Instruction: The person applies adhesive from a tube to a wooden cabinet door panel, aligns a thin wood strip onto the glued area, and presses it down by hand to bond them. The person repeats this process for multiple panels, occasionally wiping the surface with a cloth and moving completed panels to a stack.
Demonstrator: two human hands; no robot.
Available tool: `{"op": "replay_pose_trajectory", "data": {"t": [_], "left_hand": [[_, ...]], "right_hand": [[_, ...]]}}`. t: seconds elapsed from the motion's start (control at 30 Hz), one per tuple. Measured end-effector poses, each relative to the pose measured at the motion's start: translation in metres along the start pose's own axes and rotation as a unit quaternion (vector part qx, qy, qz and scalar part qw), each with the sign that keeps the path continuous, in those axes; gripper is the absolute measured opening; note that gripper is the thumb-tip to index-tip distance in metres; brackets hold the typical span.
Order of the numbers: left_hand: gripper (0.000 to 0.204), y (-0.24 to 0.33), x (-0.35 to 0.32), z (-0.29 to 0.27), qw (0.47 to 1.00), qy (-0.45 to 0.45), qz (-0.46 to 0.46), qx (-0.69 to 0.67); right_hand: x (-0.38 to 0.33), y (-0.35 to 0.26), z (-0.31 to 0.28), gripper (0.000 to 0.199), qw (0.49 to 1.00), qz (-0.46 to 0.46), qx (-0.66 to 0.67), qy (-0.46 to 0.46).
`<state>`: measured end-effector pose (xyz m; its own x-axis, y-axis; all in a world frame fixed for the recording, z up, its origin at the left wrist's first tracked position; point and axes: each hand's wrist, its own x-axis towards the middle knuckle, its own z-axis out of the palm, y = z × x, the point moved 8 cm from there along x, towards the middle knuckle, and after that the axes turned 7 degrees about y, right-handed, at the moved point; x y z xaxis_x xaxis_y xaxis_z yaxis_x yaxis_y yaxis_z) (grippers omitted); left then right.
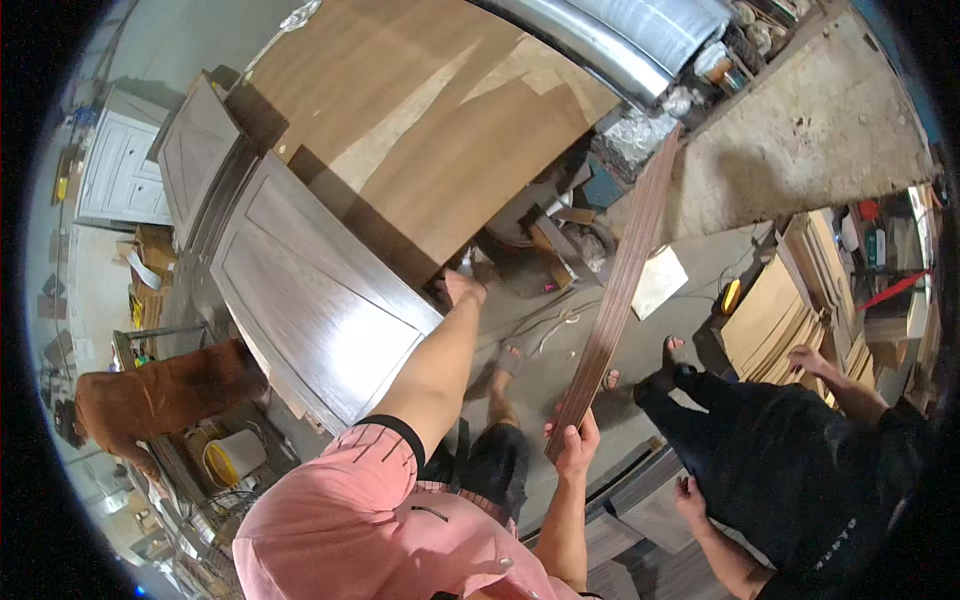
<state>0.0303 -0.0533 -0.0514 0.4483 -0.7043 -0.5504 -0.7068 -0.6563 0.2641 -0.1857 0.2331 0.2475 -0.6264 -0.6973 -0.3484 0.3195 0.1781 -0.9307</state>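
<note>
My right hand (577, 447) is closed around the lower end of a long brown wood-grain strip (622, 275). The strip slants up and away to the right, its far end overlapping a worn pale board. My left arm is stretched forward, and my left hand (465, 289) is at the near edge of a large brown sheet-topped table (450, 130), close to the corner of a grey wood-grain door panel (300, 270). Its fingertips are in shadow, so whether they grip anything does not show.
A second grey panel (200, 150) leans farther left. A person in dark clothes (770, 460) is on my right, beside stacked thin boards (780, 315). Cables (555, 325) lie on the floor. A yellow-and-white bucket (235, 458) and a brown-draped object (170, 385) are at left.
</note>
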Motion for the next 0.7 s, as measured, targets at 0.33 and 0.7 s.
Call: {"op": "replay_pose_trajectory", "data": {"t": [0.33, 0.7], "left_hand": [[0.02, 0.092, -0.129, -0.129, 0.933, -0.018, 0.201, -0.298], [0.03, -0.128, -0.023, -0.438, 0.871, 0.214, 0.161, -0.412]], "right_hand": [[0.016, -0.012, 0.055, 0.048, 0.996, 0.005, 0.028, -0.079], [0.0, -0.015, 0.157, 0.069, 0.969, -0.081, -0.085, -0.218]]}}
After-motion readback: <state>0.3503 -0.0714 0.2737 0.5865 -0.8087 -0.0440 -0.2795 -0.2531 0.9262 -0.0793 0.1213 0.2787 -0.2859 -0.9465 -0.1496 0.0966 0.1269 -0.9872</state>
